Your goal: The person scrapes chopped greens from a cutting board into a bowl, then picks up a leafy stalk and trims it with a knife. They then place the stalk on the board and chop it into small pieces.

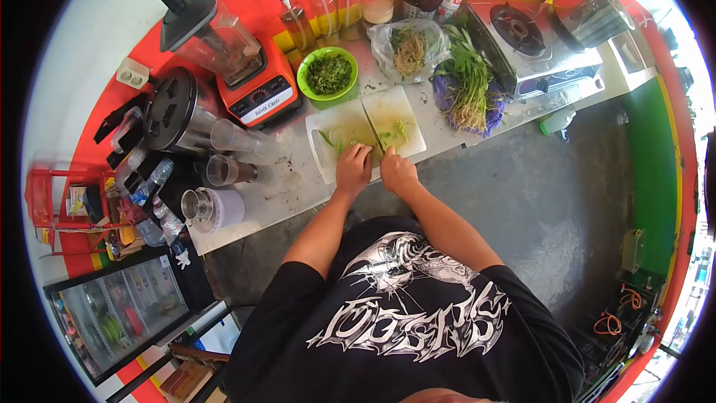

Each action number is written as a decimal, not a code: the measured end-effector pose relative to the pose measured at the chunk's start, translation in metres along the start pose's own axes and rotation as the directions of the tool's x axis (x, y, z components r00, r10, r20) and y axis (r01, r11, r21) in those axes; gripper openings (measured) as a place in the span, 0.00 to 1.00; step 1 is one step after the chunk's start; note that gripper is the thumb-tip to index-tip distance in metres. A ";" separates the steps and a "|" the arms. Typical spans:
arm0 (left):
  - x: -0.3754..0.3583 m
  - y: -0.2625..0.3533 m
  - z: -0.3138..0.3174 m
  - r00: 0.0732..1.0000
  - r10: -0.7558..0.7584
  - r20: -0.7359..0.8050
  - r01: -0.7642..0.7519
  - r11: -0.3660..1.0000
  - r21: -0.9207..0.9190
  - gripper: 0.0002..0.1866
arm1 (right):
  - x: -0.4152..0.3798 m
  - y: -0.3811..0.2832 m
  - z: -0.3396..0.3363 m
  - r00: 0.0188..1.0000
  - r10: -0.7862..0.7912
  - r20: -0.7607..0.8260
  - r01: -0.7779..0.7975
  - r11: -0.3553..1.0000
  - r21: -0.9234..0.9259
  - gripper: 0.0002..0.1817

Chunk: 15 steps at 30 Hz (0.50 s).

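A white cutting board lies on the counter in front of me. My right hand is closed round the handle of a kitchen knife, whose blade points away from me across the board. Close to the left of it, my left hand has its fingers bent and pressed together on green stalks; the fingertips partly hide them. Cut green pieces lie right of the blade. Behind the board stands a lime-green bowl filled with chopped greens.
On the counter are a red blender, pump bottles, cups and a clear bag of rooted greens. More leafy stalks lie right of the board, beside a gas stove.
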<state>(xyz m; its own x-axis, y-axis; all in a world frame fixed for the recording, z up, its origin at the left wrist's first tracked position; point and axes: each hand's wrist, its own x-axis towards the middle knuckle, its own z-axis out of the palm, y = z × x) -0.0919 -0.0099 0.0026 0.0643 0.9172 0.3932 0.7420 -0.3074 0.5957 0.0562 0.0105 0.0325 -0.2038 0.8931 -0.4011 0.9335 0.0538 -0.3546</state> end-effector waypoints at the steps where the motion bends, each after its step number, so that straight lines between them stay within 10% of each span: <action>1: 0.000 0.001 0.002 1.000 0.010 -0.006 -0.010 1.000 0.007 0.08 | -0.007 0.002 -0.001 1.000 0.015 -0.006 -0.015 1.000 0.027 0.19; 15: 0.022 0.024 0.028 0.907 -0.405 -0.112 0.368 0.895 -0.254 0.11 | 0.003 0.037 -0.032 0.985 -0.166 -0.046 0.172 0.973 0.156 0.21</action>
<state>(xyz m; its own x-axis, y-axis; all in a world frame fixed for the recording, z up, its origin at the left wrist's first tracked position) -0.0545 0.0104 0.0061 -0.3169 0.9284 0.1942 0.5178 -0.0022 0.8555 0.0992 0.0298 0.0452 -0.3426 0.8913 -0.2971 0.8271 0.1361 -0.5453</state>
